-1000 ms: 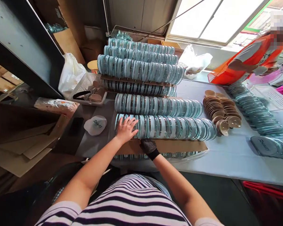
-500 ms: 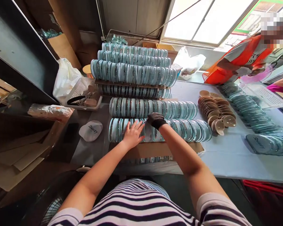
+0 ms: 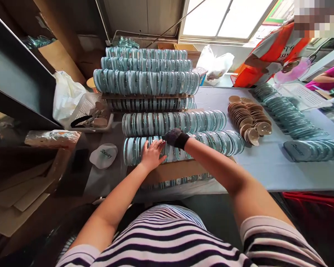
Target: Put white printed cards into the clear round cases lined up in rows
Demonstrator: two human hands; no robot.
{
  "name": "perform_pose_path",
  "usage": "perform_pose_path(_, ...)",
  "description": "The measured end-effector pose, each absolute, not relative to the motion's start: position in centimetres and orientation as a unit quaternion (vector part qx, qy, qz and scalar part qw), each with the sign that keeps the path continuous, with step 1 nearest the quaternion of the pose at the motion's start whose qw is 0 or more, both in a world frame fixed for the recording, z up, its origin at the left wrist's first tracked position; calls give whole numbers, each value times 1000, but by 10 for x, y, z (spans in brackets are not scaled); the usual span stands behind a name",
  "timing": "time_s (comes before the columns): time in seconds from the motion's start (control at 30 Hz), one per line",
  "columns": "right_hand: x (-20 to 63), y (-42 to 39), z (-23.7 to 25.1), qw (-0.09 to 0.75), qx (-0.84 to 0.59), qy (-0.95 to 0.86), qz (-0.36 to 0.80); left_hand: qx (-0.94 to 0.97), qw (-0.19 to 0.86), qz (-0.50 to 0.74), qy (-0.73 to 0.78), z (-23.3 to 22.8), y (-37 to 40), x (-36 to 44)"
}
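Observation:
Long rows of round light-blue compact cases lie on edge across the table. My left hand (image 3: 152,154), bare, rests with fingers spread on the left part of the nearest row (image 3: 211,142). My right hand (image 3: 176,138), in a black mesh glove, reaches over the same row just right of the left hand, fingers curled down onto the cases; whether it grips one is hidden. The row sits on a cardboard sheet (image 3: 172,171). A second row (image 3: 178,122) lies just behind, and stacked rows (image 3: 146,81) rise further back.
A single white lid (image 3: 103,155) lies left of the rows. A white basket (image 3: 87,113) with tools and a white bag (image 3: 65,94) stand at left. Tan round pads (image 3: 249,118) and more blue cases (image 3: 287,113) lie right. A person in orange (image 3: 269,53) works at the far corner.
My right hand rose from the cardboard's front edge onto the nearest row of cases beside my left hand. My left hand stayed on that row. The view shifted slightly.

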State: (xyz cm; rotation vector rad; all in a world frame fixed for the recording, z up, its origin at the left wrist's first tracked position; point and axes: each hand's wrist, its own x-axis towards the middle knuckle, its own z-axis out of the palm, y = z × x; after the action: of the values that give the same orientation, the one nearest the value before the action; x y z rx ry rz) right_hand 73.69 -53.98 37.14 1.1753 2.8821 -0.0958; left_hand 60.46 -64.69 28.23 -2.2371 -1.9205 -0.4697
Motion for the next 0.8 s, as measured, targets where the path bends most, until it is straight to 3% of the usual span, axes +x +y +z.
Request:
perform_pose_path(0.27, 790, -622, 243, 42, 402, 914, -29, -747, 76, -162, -640, 286, -651, 607)
perform_pose_path(0.37, 793, -628, 221, 35, 425, 904, -40, -746, 78, -152, -644, 286, -655, 607)
perform_pose_path(0.47, 809, -624, 238, 24, 414, 909, -51, -741, 82, -151, -649, 288, -658, 609)
perform_pose_path(0.63, 824, -563, 329, -82, 489, 867, 42, -759, 93, -159, -624, 295, -645, 633)
perform_pose_path(0.67, 819, -544, 347, -62, 483, 872, 54, -765, 89, -154, -619, 297, -640, 640)
perform_pose_path(0.73, 802, -507, 373, 74, 464, 882, 24, -771, 77, -140, -616, 297, -631, 651)
perform_pose_path(0.8, 780, -480, 384, 156, 437, 886, -7, -774, 70, -129, -616, 294, -624, 658)
